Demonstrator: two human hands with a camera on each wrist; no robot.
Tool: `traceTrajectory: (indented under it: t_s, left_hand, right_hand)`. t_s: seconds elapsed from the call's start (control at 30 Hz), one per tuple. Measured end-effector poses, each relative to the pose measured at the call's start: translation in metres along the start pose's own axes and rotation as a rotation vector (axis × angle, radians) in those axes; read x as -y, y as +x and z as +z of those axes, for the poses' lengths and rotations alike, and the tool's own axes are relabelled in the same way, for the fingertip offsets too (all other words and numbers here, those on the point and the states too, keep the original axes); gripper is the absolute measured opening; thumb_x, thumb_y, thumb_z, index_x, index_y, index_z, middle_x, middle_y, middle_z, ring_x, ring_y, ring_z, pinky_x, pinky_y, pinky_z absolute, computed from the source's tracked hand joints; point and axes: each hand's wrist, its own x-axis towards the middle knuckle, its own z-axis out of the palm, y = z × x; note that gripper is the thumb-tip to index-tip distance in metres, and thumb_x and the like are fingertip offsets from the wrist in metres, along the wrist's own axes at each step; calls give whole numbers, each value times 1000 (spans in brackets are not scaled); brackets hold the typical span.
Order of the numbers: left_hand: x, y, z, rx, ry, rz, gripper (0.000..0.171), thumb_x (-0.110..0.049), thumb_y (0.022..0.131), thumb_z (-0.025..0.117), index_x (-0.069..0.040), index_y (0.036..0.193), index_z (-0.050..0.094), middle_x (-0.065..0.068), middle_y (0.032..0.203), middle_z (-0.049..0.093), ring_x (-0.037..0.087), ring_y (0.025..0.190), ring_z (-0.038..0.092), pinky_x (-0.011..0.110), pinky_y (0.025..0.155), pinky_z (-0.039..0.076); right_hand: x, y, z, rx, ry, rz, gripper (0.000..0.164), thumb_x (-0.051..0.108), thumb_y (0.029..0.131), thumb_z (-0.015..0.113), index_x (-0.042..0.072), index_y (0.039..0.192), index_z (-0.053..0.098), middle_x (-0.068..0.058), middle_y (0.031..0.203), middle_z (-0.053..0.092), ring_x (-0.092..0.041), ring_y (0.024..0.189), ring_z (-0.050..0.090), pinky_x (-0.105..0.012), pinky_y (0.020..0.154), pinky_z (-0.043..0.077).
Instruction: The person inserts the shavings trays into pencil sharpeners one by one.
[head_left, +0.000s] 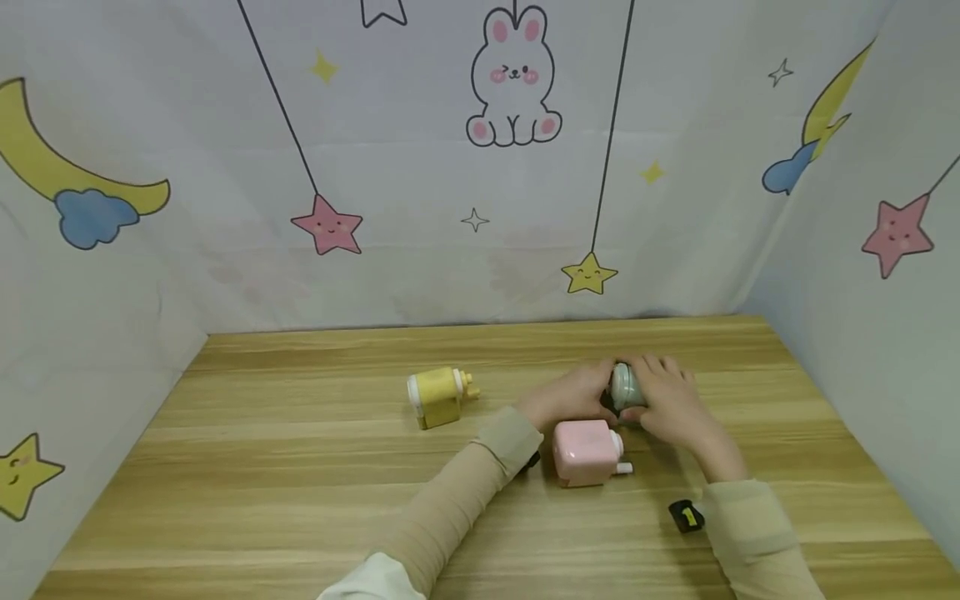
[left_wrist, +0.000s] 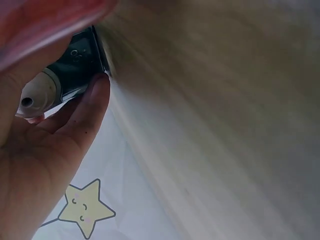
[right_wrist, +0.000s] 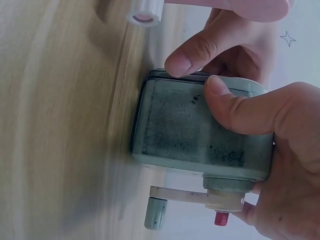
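A grey-green hand-crank pencil sharpener stands on the table between both hands. My left hand grips its left side, with the thumb near the top edge in the right wrist view. From the right, my right hand holds it, thumb pressed on the smudged flat face. Its crank with a green knob and a red tip shows in the right wrist view. In the left wrist view, the fingers lie along a dark end with a white round holed part. Just nearer stands a pink pencil sharpener.
A yellow pencil sharpener stands to the left on the wooden table. By the right wrist is a small black piece with a yellow mark. Behind the table hangs a white patterned cloth.
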Motion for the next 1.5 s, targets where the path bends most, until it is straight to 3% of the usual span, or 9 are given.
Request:
traceTrajectory:
  t_s: [0.37,0.63,0.87,0.97,1.1,1.2,1.27,1.4,1.5]
  left_hand:
    - [3,-2,3,-5,-17,-46,83,-22,71,75,-3,135,26,12,118,55,5,95,49,16,80,45]
    - [10,-4,0,-19,-79,-29,86,-17,70,75,-8,137,23,11,114,56,7,83,52,15,70,45]
    - [13,-6,-6,22,-210,-36,92,-4,78,66,-14,145,3,20,135,43,10,90,57,16,76,48]
    - [11,-7,-13,-13,-139,-34,82,-2,83,59,-15,145,6,20,138,40,15,99,55,22,83,48]
    - [4,-13,-27,-81,67,-41,61,-4,90,49,-13,143,20,15,135,46,17,108,50,29,93,44]
    - [-4,-20,-39,-140,207,-96,51,-11,93,45,-16,141,28,10,128,54,14,100,54,28,85,49]
    - [-10,-25,-45,-171,293,-135,47,-18,95,42,-17,140,30,9,131,51,15,102,53,29,82,51]
    - [-19,-38,-55,-194,427,-187,49,-32,96,36,-15,141,28,10,145,32,22,123,36,37,97,41]
    - [-23,-51,-60,-210,488,-218,54,-42,96,32,-15,141,27,10,147,28,25,130,23,43,106,29]
  right_hand:
    - [3,1,4,-12,2,-4,70,16,71,74,1,130,38,-26,120,49,-41,106,37,-64,83,32]
    - [3,7,5,-4,-33,-10,73,21,71,74,1,131,37,-27,121,50,-41,109,38,-64,86,34]
    - [-1,10,1,25,-49,-12,75,23,70,75,-1,130,37,-29,121,50,-44,109,39,-66,82,37]
    - [-2,10,-2,56,-29,-10,74,23,73,73,-2,132,36,-29,122,49,-45,108,40,-68,83,35]
    - [-4,11,-8,109,6,23,74,37,79,64,-1,134,33,-31,128,43,-49,111,36,-73,85,30]
    - [-3,11,-13,121,31,63,77,51,83,54,1,137,29,-32,137,32,-53,117,26,-77,87,23]
    - [-2,10,-16,110,42,86,76,54,86,47,3,139,27,-32,141,24,-54,120,20,-78,89,18]
    - [2,7,-22,78,46,111,71,53,90,38,6,141,22,-30,144,17,-52,125,10,-78,92,11]
    - [7,4,-25,53,36,104,69,52,92,34,7,142,20,-29,145,17,-49,127,4,-76,95,6]
